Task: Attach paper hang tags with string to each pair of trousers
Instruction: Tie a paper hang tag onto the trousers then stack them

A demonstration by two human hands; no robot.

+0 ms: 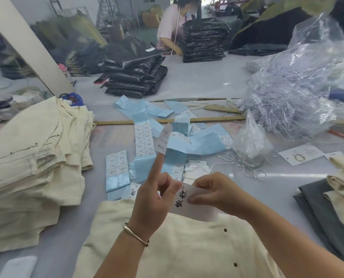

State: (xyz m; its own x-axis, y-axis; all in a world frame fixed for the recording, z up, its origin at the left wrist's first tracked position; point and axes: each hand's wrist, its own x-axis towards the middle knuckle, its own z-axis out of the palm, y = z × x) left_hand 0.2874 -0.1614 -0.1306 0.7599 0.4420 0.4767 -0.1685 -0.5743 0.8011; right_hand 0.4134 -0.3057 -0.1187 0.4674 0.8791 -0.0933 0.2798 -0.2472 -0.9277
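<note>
Cream trousers (179,247): soft, slightly crumpled cloth lying flat at the bottom centre of the frame, with small dark round buttons on the right part.
Left hand (153,199): lower centre, above the trousers; a smooth metal bangle (135,235) circles the wrist. The forefinger stands straight up with a small white sticker (163,141) stuck on its tip, printed with black figures; thumb and remaining fingers curl in and pinch the left edge of the hang tag.
Hang tag (195,203): stiff white rectangular card with bold black characters, held over the trousers' top edge between both hands.
Right hand (217,191): just right of the left hand, fingers curled narrow, pinching the tag's upper right edge.
Left stack (33,157): folded cream trousers, thick and wrinkled, at the left edge.
Right garments (331,209): folded grey and cream cloth at the right edge.
Label sheets (147,141): glossy pale blue backing strips with white printed stickers, scattered in the middle.
Strings (245,163): thin white loops right of centre, beside a crinkled clear plastic bag (251,137).
Rulers (171,119): long flat yellowish strips beyond the sheets.
Plastic heap (291,91): shiny clear tangle, upper right.
Black packs (137,77): glossy bagged stacks, upper centre.
Another person (171,25): standing at the top, hands on a tall black stack.
</note>
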